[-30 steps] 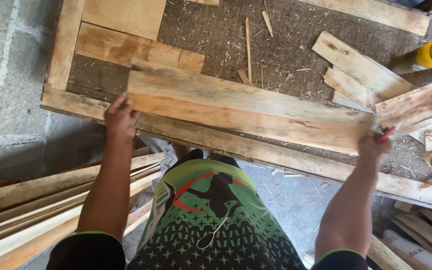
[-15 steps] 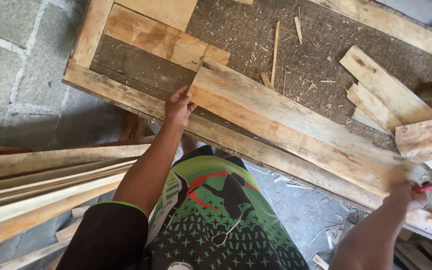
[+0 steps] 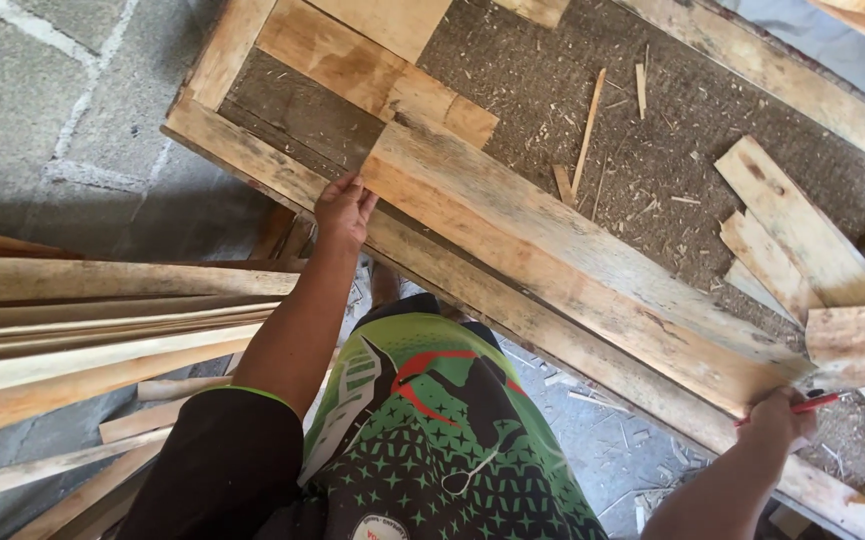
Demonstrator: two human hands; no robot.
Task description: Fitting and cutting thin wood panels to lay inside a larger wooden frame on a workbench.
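Note:
A long pale wooden plank (image 3: 562, 260) lies slanted across a rough work surface (image 3: 652, 120) covered in sawdust, inside a wooden frame (image 3: 252, 160). My left hand (image 3: 344, 208) grips the plank's near-left end at the frame's front rail. My right hand (image 3: 777, 418) holds the plank's far-right end, with a red pencil (image 3: 802, 406) caught between its fingers. A shorter board (image 3: 372, 75) lies on the surface just beyond the plank's left end.
Several long wooden slats (image 3: 102, 320) are stacked at the left beside my leg. Short offcuts (image 3: 792, 230) lie at the right on the surface, with thin splinters (image 3: 588, 128) near the middle. A grey block wall or floor (image 3: 42, 110) shows at the left.
The plank has swung from nearly level to a steep slant and shifted left toward the short board. Both hands stayed on its ends; the view moved right and down.

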